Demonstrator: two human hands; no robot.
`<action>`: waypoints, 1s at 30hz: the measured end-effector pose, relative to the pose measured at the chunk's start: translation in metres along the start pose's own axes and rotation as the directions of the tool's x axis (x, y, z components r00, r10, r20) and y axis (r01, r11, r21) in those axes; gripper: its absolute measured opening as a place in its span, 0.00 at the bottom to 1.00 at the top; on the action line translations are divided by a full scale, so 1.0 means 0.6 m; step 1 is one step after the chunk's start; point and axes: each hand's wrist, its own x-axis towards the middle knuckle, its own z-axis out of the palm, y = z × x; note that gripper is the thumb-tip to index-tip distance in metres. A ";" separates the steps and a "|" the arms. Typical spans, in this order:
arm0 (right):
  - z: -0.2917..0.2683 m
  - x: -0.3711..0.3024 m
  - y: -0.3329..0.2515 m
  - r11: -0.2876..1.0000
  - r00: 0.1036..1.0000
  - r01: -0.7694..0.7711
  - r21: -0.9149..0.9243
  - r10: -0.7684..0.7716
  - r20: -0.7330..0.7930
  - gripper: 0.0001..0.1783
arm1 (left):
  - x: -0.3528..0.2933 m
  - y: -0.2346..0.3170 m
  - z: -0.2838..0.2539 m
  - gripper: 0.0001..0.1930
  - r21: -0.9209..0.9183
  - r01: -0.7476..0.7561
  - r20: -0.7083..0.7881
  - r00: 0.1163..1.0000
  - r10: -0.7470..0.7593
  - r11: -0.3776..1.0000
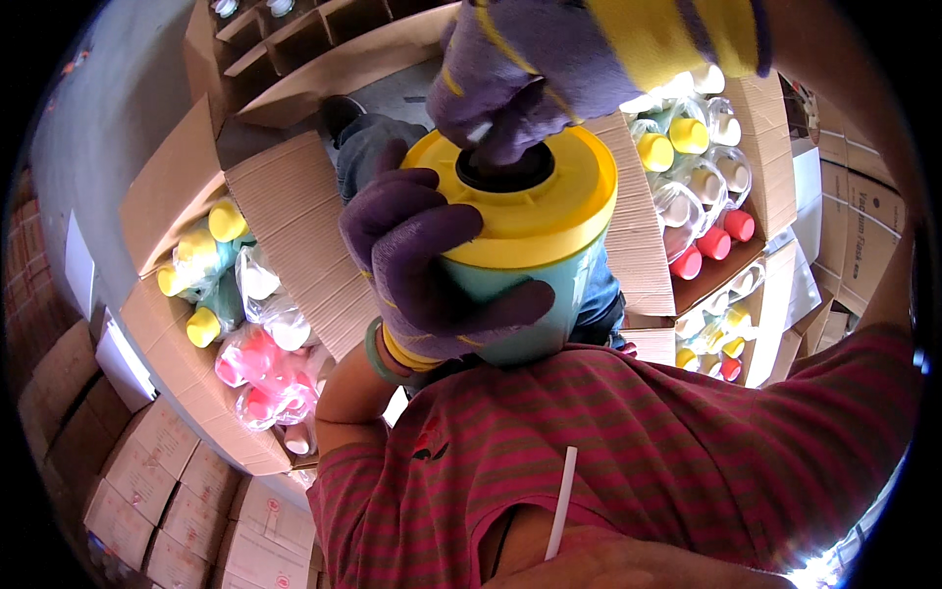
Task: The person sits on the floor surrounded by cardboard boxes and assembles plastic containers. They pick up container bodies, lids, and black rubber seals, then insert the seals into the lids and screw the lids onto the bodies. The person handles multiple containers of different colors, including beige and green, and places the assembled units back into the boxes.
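In front of my chest stands a teal vessel (535,304) with a wide yellow lid (579,187). A round black fitting (505,177) sits in the middle of the lid. My left hand (412,255), in a purple and yellow knit glove, holds the vessel's left side, its fingers against the lid's rim and its thumb across the body. From above, my right hand (535,79), gloved alike, reaches down with bent, closed fingers at the black fitting. A small pale, shiny spot shows by its fingertips; what they pinch, if anything, is hidden.
Open cartons hold plastic-wrapped flasks with coloured caps: one carton (285,201) on the left, another (765,147) on the right. A divided carton (343,69) stands beyond. Stacked closed boxes (186,471) fill the lower left. A white stick (562,501) shows near my collar.
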 end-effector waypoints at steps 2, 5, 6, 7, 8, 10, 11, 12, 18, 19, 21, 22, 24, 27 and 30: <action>0.028 0.017 0.046 0.875 0.880 0.394 -0.283 -0.447 -0.159 0.09 | -0.001 -0.001 -0.002 0.36 0.006 0.009 -0.008 1.000 -0.009 1.000; 0.057 0.024 0.080 0.717 0.604 0.529 -0.454 -0.694 -0.392 0.10 | -0.005 -0.001 -0.008 0.36 -0.015 0.023 0.005 1.000 -0.023 1.000; 0.055 0.023 0.075 0.754 0.664 0.506 -0.418 -0.650 -0.369 0.10 | -0.003 0.001 -0.009 0.36 0.001 0.024 0.013 1.000 -0.024 1.000; 0.056 0.022 0.068 0.798 0.731 0.469 -0.378 -0.591 -0.341 0.10 | -0.001 0.002 -0.010 0.36 0.017 0.024 0.021 0.999 -0.024 1.000; 0.053 0.017 0.067 0.840 0.791 0.419 -0.344 -0.524 -0.317 0.10 | -0.002 -0.001 -0.008 0.36 -0.014 0.015 0.002 1.000 -0.015 1.000; 0.054 0.020 0.053 0.889 0.862 0.338 -0.308 -0.424 -0.277 0.10 | -0.005 -0.010 -0.002 0.36 -0.079 -0.006 -0.033 0.999 0.003 0.997; 0.053 0.019 0.053 0.912 0.891 0.293 -0.289 -0.369 -0.264 0.11 | -0.005 -0.010 -0.002 0.36 -0.078 -0.001 -0.032 0.999 -0.002 0.997; 0.053 0.021 0.053 0.929 0.913 0.255 -0.269 -0.323 -0.250 0.11 | -0.005 -0.009 -0.003 0.36 -0.077 0.004 -0.030 1.000 -0.007 0.997; 0.022 0.027 0.031 0.956 0.981 0.121 -0.269 -0.157 -0.116 0.12 | 0.001 -0.006 0.001 0.35 -0.078 -0.017 -0.013 1.000 0.016 0.997; 0.017 0.032 0.024 0.952 0.986 0.115 -0.284 -0.143 -0.080 0.12 | 0.002 -0.004 0.001 0.35 -0.068 -0.025 -0.002 1.000 0.025 0.997; 0.004 0.033 0.022 0.932 0.988 0.129 -0.339 -0.149 -0.035 0.12 | 0.001 -0.003 0.004 0.35 -0.064 -0.015 0.005 1.000 0.015 0.998; 0.000 0.035 0.019 0.919 0.988 0.142 -0.369 -0.153 0.001 0.12 | 0.001 -0.003 0.005 0.35 -0.062 -0.010 0.007 1.000 0.011 0.998; -0.010 0.035 0.015 0.885 0.984 0.175 -0.432 -0.171 0.049 0.13 | -0.002 -0.002 0.000 0.35 -0.029 0.027 -0.009 1.000 -0.027 0.999; -0.009 0.031 0.036 0.745 0.923 0.351 -0.568 -0.379 0.073 0.13 | -0.006 -0.014 -0.006 0.34 -0.069 0.031 -0.049 0.998 -0.035 0.997; 0.023 0.032 0.067 0.559 0.751 0.446 -0.699 -0.659 -0.048 0.11 | -0.003 -0.014 -0.004 0.33 -0.109 0.019 -0.065 0.998 -0.026 0.994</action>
